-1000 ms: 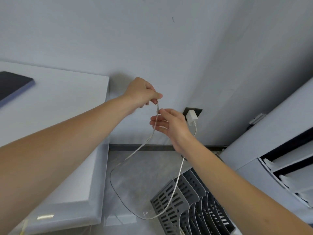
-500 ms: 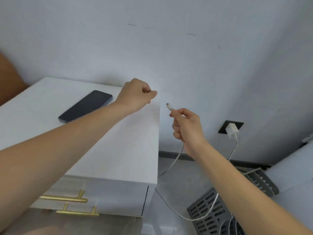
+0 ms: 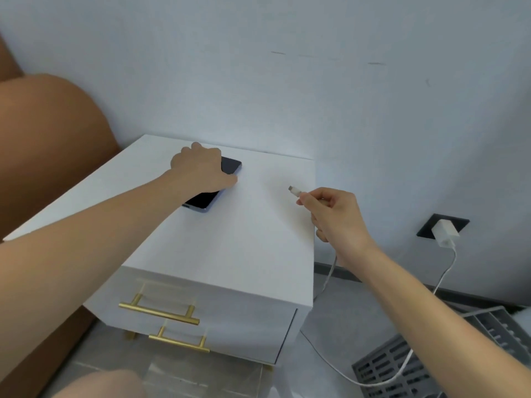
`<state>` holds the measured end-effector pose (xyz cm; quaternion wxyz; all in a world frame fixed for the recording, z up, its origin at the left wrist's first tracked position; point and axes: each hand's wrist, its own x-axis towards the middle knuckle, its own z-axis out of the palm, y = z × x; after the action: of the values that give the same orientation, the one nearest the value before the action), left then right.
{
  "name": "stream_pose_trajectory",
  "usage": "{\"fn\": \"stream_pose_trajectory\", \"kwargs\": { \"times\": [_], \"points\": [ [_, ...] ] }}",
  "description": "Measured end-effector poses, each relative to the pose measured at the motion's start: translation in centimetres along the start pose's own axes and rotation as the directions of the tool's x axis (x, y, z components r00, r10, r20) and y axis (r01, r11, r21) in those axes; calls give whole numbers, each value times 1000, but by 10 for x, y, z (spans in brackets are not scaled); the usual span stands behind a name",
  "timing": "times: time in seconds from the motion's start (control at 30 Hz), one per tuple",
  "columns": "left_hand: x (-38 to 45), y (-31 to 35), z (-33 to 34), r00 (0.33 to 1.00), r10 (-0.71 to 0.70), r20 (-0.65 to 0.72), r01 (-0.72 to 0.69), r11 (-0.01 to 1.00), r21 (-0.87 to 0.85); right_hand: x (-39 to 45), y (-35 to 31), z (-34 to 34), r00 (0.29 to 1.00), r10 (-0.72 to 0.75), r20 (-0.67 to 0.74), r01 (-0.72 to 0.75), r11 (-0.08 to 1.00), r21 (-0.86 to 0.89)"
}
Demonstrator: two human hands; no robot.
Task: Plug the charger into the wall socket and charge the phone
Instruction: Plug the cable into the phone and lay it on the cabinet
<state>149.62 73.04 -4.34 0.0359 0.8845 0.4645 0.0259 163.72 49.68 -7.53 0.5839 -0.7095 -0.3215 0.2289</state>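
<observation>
Pale grey wall (image 3: 287,81) fills the background, with a white nightstand (image 3: 230,248) pushed against it and a brown upholstered shape (image 3: 43,156) at the left edge. Two drawers on the nightstand's front carry gold bar handles (image 3: 159,311). On its top lies a dark phone (image 3: 212,185), screen up and set at an angle, its near end toward the front. The left hand (image 3: 201,168) rests palm down over the middle of the phone, fingers curled around its far edge and thumb along the near side, so only the two ends of the phone show; whether the phone is lifted off the top cannot be told. The right hand (image 3: 333,216) hovers just off the nightstand's right edge, pinching the white charging cable (image 3: 327,280) between thumb and forefinger, with the connector tip (image 3: 294,191) sticking out toward the phone but well apart from it. From under that hand the cable drops to the grey floor, loops, and rises to the white charger (image 3: 444,234), which sits plugged into the black wall socket (image 3: 428,228) low on the wall. A grey slotted rack (image 3: 402,366) lies on the floor in the lower right corner.
</observation>
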Motion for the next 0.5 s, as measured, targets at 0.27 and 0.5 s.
{"fn": "stream_pose_trajectory", "kwargs": {
  "times": [0.27, 0.5],
  "points": [
    [-5, 48, -7, 997, -72, 37, 81, 844, -530, -11, 3, 2, 994, -106, 17, 106, 994, -27],
    [-1, 77, -8, 965, -83, 249, 262, 402, -878, -18, 3, 6, 962, -268, -57, 266, 963, -33]
  ]
}}
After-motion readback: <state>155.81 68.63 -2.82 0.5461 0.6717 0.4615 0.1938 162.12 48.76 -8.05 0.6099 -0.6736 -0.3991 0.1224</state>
